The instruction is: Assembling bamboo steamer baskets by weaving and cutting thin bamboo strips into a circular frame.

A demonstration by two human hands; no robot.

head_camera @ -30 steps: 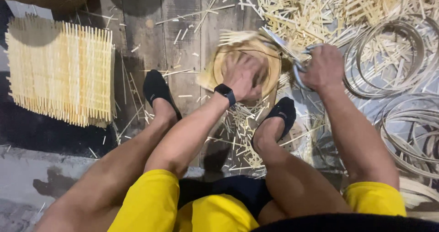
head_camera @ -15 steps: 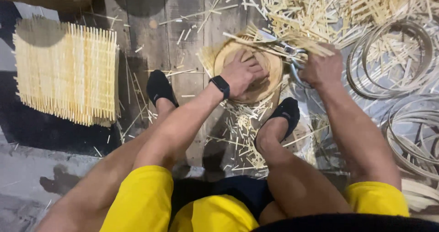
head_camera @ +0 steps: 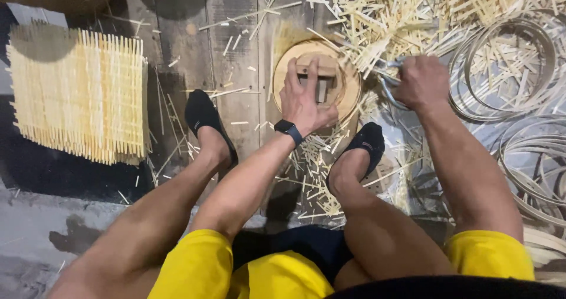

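Note:
I sit with both legs stretched over a plank floor. My left hand [head_camera: 305, 98], a dark watch on its wrist, lies flat with fingers spread on a round wooden disc [head_camera: 348, 89] that carries a small wooden block [head_camera: 322, 81] at its middle. My right hand [head_camera: 421, 82] is closed around the metal handles of a cutting tool [head_camera: 386, 81] just right of the disc, at the edge of a heap of cut bamboo strips [head_camera: 395, 16]. The tool's blades are hidden.
A woven mat of bamboo slats [head_camera: 79, 92] lies at the left. Coiled bamboo hoops [head_camera: 510, 69] lie at the right, more hoops [head_camera: 539, 169] below them. Loose offcuts [head_camera: 312, 175] litter the planks between my black shoes [head_camera: 203, 119].
The woven piece that covered the disc is gone, leaving the bare disc and block. My left hand has opened flat on it. My right hand shifted slightly toward the strip heap.

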